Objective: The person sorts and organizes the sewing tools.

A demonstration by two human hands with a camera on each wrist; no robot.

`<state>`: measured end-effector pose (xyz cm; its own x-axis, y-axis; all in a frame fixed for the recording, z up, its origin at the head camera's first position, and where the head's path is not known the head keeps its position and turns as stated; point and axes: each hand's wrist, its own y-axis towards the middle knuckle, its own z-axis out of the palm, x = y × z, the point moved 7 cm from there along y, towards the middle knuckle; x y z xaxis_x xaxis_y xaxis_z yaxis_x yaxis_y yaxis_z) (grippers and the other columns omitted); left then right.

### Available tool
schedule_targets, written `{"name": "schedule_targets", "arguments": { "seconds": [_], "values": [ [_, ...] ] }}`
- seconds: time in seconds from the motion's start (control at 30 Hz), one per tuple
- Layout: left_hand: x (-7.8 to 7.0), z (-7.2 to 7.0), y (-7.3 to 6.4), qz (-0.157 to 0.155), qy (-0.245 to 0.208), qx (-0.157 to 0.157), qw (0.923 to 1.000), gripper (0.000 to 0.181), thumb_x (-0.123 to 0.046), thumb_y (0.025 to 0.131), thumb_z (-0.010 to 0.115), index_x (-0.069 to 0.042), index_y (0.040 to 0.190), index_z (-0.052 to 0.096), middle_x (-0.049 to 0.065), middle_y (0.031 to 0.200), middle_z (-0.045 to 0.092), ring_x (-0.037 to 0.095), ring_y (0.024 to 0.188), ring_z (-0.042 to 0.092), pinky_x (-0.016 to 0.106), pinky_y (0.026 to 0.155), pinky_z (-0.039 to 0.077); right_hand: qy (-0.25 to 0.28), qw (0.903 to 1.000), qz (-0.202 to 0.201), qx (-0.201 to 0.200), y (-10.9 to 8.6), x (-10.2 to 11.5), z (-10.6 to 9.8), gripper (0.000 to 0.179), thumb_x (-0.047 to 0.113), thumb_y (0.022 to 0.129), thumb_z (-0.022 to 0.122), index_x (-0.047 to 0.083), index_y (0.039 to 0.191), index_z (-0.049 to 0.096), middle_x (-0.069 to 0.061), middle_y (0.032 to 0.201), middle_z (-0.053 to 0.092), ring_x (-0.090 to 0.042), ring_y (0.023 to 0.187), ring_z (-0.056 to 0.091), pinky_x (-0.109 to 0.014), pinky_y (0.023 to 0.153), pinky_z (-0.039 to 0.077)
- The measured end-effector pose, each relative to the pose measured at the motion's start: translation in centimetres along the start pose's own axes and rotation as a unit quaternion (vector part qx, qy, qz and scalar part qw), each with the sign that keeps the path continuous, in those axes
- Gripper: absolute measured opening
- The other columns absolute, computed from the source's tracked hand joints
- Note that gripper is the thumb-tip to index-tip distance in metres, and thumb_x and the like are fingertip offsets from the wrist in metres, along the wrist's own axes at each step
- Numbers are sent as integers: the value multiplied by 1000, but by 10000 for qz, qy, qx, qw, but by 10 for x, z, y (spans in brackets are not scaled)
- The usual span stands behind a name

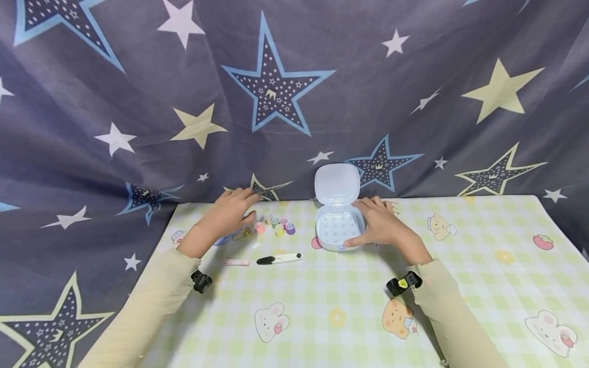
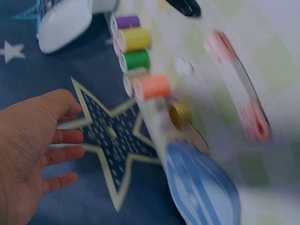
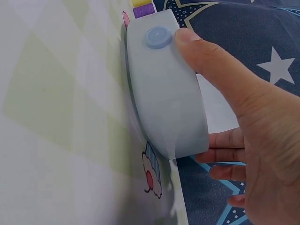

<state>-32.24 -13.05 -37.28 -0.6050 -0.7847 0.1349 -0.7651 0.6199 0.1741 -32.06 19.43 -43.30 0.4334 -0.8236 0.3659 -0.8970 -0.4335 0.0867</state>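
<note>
A light blue sewing box (image 1: 322, 241) stands on the tablecloth with its hinged lid (image 1: 337, 184) raised; rows of small pegs line its inside. My right hand (image 1: 379, 225) grips the box by its right side, thumb at the front near the round button (image 3: 158, 37) and fingers toward the back. Over the back left of the table hovers my left hand (image 1: 227, 212), fingers spread loosely and holding nothing. Just right of it stand several thread spools, among them a coral spool (image 2: 152, 86) and a green spool (image 2: 134, 60). A gold thimble (image 2: 180, 114) lies close to them.
In front of the spools lie black-and-white thread snips (image 1: 279, 258) and a folded pink-and-white tape measure (image 1: 236, 262). A blue striped oval item (image 2: 204, 185) lies near the left edge, with a small white piece (image 2: 184, 67) farther in. A starry curtain (image 1: 294, 153) hangs behind the table.
</note>
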Motion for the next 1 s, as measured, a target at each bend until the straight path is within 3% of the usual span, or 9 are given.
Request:
{"name": "schedule_targets", "arguments": {
  "seconds": [0.23,0.43,0.73,1.0],
  "values": [
    [-38,-9,25,585,-126,-182,9980,39,-26,94,67,-11,130,64,8,124,64,29,116,59,52,100,49,25,10000,52,19,-2,-2,-4,114,66,60,88,4,147,50,-18,144,54,-35,123,43,-55,98,32],
    [-59,-4,37,1043,-121,-403,9937,41,-25,85,73,-12,123,67,5,115,64,28,112,58,49,96,49,28,10000,69,22,-4,-2,-7,113,65,60,89,4,148,50,-18,145,54,-35,122,43,-54,98,31],
    [-73,12,44,1408,198,-368,9892,37,-25,80,76,-11,113,66,4,107,61,26,102,56,46,90,49,10,10000,52,40,-2,0,-5,113,66,60,88,5,147,50,-17,145,54,-34,123,44,-51,94,32],
    [-72,31,48,1421,125,-191,9896,32,-26,80,77,-12,107,66,3,104,61,24,99,55,46,85,49,-77,9999,103,52,2,3,-2,112,63,60,90,3,146,51,-18,143,55,-35,123,44,-51,93,32]
  ]
}}
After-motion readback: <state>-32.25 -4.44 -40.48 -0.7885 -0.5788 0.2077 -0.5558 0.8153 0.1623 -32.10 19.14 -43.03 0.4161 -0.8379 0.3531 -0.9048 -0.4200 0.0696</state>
